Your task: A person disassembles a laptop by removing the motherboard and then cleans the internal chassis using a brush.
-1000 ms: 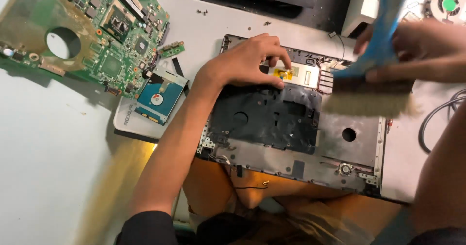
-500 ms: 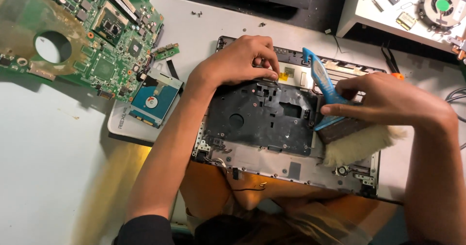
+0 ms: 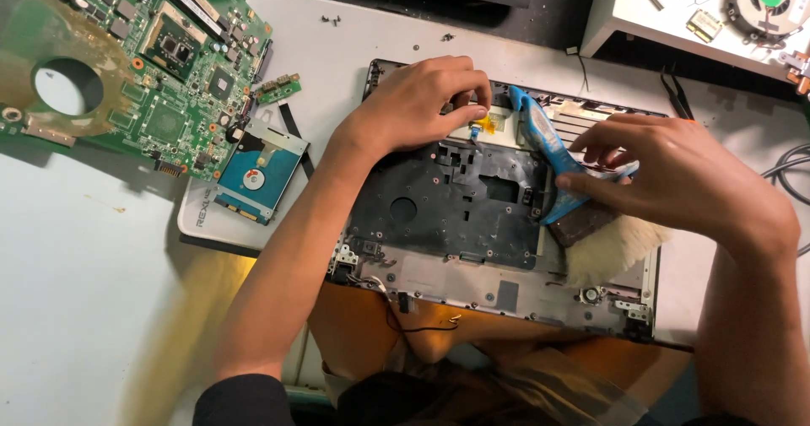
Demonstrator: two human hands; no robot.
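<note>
Mid-clean: right hand [image 3: 692, 181] fingers gripping blue-handled brush [image 3: 553, 160] at centre-right over stripped laptop shell [image 3: 472, 198], left hand [image 3: 422, 101] fingers curled on shell's upper edge, dust left.

place: we judged it an electronics repair workshop
evidence: we saw a bare green motherboard [image 3: 126, 55], loose hard drive [image 3: 257, 173], opened laptop chassis [image 3: 472, 215]
extras: cooling fan [image 3: 769, 0], scattered screws [image 3: 331, 21] lay around

A round blue-and-white label [image 3: 253, 178] sat on the hard drive [image 3: 257, 173] at left; a small yellow sticker [image 3: 483, 127] lay in the far part of the laptop chassis [image 3: 472, 215].
</note>
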